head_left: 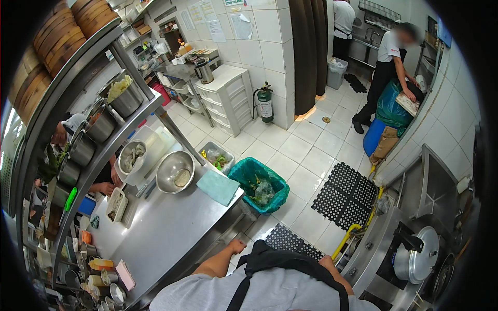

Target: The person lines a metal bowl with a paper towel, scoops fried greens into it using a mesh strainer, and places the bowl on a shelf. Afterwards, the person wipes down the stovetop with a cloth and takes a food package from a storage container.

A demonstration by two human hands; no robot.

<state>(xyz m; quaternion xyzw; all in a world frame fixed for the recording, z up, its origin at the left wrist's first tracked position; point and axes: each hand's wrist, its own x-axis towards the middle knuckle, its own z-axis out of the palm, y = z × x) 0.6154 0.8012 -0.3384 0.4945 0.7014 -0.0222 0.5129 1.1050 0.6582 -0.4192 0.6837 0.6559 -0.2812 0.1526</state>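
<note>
My left hand (237, 245) hangs low beside the front edge of the steel table (171, 228), its fingers curled in with nothing visible in them. My right hand (327, 262) is down by my other side, near the stove counter; its fingers are mostly hidden. Closest to my left hand is the bin with a green liner (259, 184), holding scraps and clear plastic. On the table lie a light green cloth (218, 187), a steel bowl (175, 172) with a little pale content, and a white tray (116, 205).
Black rubber mats (346, 196) lie on the tiled floor. A pressure cooker (418, 257) sits on the stove at right. A fire extinguisher (264, 103) stands by the wall. Farther back, a person (386, 67) leans over a green bag. Another person's hand (106, 187) is across the table.
</note>
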